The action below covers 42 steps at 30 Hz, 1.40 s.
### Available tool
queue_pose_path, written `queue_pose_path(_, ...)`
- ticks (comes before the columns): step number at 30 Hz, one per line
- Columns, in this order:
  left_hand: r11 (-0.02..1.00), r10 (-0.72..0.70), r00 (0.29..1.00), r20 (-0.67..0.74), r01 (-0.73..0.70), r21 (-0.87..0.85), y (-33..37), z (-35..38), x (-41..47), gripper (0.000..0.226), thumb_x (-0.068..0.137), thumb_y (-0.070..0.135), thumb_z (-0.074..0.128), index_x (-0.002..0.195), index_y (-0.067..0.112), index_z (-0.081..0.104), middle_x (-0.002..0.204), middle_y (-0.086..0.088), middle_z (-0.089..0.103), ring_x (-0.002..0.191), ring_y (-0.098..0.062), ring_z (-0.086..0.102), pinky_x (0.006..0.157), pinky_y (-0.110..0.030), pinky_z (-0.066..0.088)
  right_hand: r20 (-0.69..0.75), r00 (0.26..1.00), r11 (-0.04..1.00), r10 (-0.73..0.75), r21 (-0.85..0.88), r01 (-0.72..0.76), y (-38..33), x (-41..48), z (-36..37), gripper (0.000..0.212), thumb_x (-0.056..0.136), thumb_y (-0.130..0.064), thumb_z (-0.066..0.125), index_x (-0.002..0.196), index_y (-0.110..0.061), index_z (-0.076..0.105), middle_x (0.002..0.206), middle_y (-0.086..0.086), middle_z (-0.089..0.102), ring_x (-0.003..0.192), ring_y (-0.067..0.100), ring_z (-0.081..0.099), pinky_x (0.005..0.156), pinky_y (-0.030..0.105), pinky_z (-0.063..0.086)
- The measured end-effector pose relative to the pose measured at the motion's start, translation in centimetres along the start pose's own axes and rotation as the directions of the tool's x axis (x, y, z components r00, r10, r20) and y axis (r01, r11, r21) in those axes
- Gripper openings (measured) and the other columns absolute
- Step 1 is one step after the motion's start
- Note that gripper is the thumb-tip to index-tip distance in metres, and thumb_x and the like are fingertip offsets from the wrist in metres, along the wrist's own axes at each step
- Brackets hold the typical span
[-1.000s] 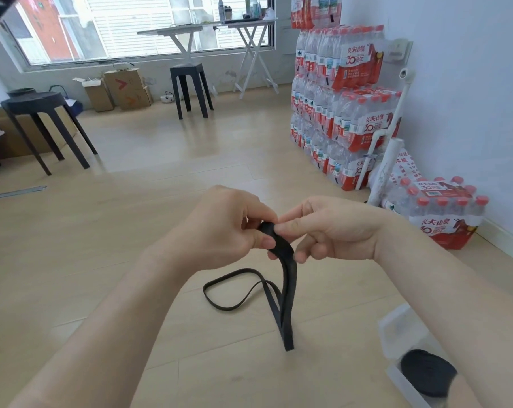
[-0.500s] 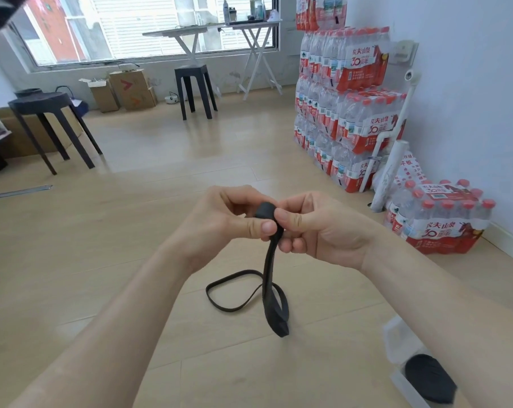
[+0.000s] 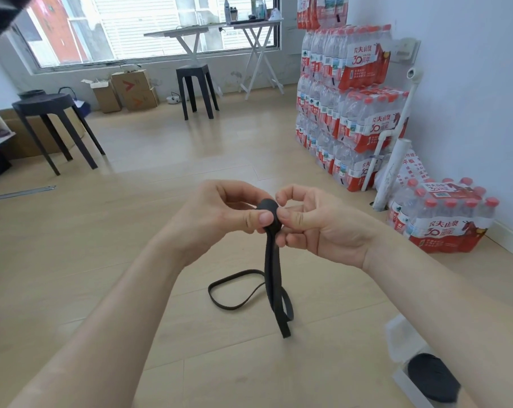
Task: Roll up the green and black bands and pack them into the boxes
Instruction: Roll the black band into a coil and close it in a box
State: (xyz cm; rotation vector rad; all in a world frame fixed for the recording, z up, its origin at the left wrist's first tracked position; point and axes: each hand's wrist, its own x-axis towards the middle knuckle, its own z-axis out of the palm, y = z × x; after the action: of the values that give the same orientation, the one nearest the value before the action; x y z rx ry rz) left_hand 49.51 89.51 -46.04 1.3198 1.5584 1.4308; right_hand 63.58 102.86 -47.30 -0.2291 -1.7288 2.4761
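A black band [image 3: 274, 278] hangs from a small rolled coil held between both hands above the wooden floor. My left hand [image 3: 220, 210] pinches the coil from the left with thumb and fingers. My right hand [image 3: 317, 222] pinches it from the right, its index finger curled over the top. The band's loose end droops to the floor and a thin loop of it lies flat there. A clear plastic box [image 3: 402, 343] sits at the lower right with a rolled black band [image 3: 431, 381] inside, partly hidden by my right forearm. No green band is in view.
Stacked packs of bottled water [image 3: 346, 107] stand against the right wall, with one more pack [image 3: 443, 219] on the floor and a white pipe [image 3: 396, 154] leaning beside them. Black stools [image 3: 52, 125] and cardboard boxes [image 3: 131, 89] stand farther back near the window.
The rolled coil between my fingers has grown thicker, and the hanging part of the band has become shorter. Both hands stay together in the same place.
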Motion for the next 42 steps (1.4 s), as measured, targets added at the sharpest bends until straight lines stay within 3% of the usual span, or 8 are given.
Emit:
queue_pose_path(5,0.997,0.063,0.998,-0.026,-0.064,-0.049,-0.4,-0.2,0.2,0.023,0.058,0.023,0.080,0.073,0.008,0.071,0.069,-0.014,0.066,0.059,-0.028,0.059,0.060,-0.031,0.048,0.031,0.999,0.999,-0.012,-0.034,0.013,0.2,0.2,0.4,0.026,0.077,-0.012,0.062,0.100,-0.008,0.051,0.084,0.019,0.070,0.055,0.016,0.064,0.051,0.017,0.053)
queue_pose_path(9,0.976,0.043,0.999,0.007,-0.040,-0.215,-0.5,-0.2,0.4,0.041,0.052,0.035,0.089,0.068,0.004,0.067,0.066,-0.013,0.065,0.052,-0.027,0.057,0.055,-0.028,0.048,0.014,0.999,0.997,-0.043,-0.063,0.043,0.3,0.3,0.9,0.026,0.077,-0.017,0.063,0.098,-0.003,0.054,0.083,0.021,0.071,0.049,0.013,0.062,0.046,0.015,0.049)
queue_pose_path(15,0.957,-0.020,0.999,-0.028,0.011,-0.291,-0.4,0.6,0.5,0.029,0.067,0.018,0.076,0.093,0.007,0.070,0.082,-0.007,0.070,0.076,-0.022,0.066,0.070,-0.028,0.054,-0.166,0.975,0.989,-0.147,-0.012,0.147,0.3,0.5,1.0,0.016,0.072,-0.018,0.066,0.079,-0.010,0.054,0.063,0.010,0.065,0.041,0.011,0.057,0.037,0.013,0.043)
queue_pose_path(23,0.965,0.116,0.993,-0.013,-0.110,0.240,1.2,0.4,-0.1,0.010,0.080,0.007,0.069,0.088,0.012,0.070,0.078,-0.006,0.071,0.070,-0.016,0.066,0.070,-0.023,0.053,-0.138,0.986,0.991,-0.097,-0.100,0.084,-0.3,0.3,0.7,0.024,0.074,-0.016,0.067,0.082,-0.015,0.044,0.074,0.022,0.070,0.041,0.011,0.056,0.038,0.014,0.044)
queue_pose_path(27,0.852,0.104,0.992,0.072,-0.127,0.508,1.5,1.3,-0.4,0.016,0.085,0.000,0.065,0.090,0.016,0.067,0.074,-0.002,0.070,0.070,-0.010,0.066,0.075,-0.025,0.053,-0.101,0.989,0.971,0.106,-0.206,-0.125,-1.3,-0.2,-0.1,0.019,0.082,-0.014,0.065,0.090,-0.014,0.048,0.086,0.023,0.071,0.048,0.011,0.058,0.042,0.014,0.046)
queue_pose_path(33,0.653,0.157,0.982,0.106,-0.184,0.735,1.7,1.3,-0.5,0.015,0.074,0.025,0.064,0.086,0.017,0.069,0.075,0.004,0.063,0.073,-0.013,0.054,0.071,-0.032,0.043,0.019,0.956,0.930,0.292,-0.238,-0.279,-1.6,-0.6,-0.1,0.028,0.079,-0.028,0.063,0.099,-0.008,0.065,0.092,0.016,0.071,0.053,0.012,0.058,0.047,0.015,0.048)
queue_pose_path(38,0.551,0.160,0.975,0.152,-0.216,0.806,2.1,1.4,-0.6,0.011,0.080,0.020,0.067,0.091,0.019,0.070,0.080,0.007,0.061,0.076,-0.007,0.051,0.072,-0.022,0.041,0.024,0.939,0.914,0.344,-0.239,-0.329,-1.3,-0.9,0.1,0.033,0.082,-0.040,0.057,0.096,-0.012,0.067,0.091,0.015,0.068,0.056,0.015,0.061,0.042,0.015,0.046)
queue_pose_path(42,0.350,0.166,0.964,0.207,-0.254,0.902,2.2,1.7,-0.8,0.009,0.084,0.016,0.065,0.092,0.020,0.065,0.087,0.009,0.058,0.086,-0.012,0.049,0.077,-0.029,0.042,0.000,0.965,0.934,0.261,-0.255,-0.253,-0.6,-0.9,0.9,0.037,0.080,-0.037,0.061,0.100,-0.006,0.066,0.093,0.018,0.069,0.070,0.022,0.071,0.051,0.016,0.052)
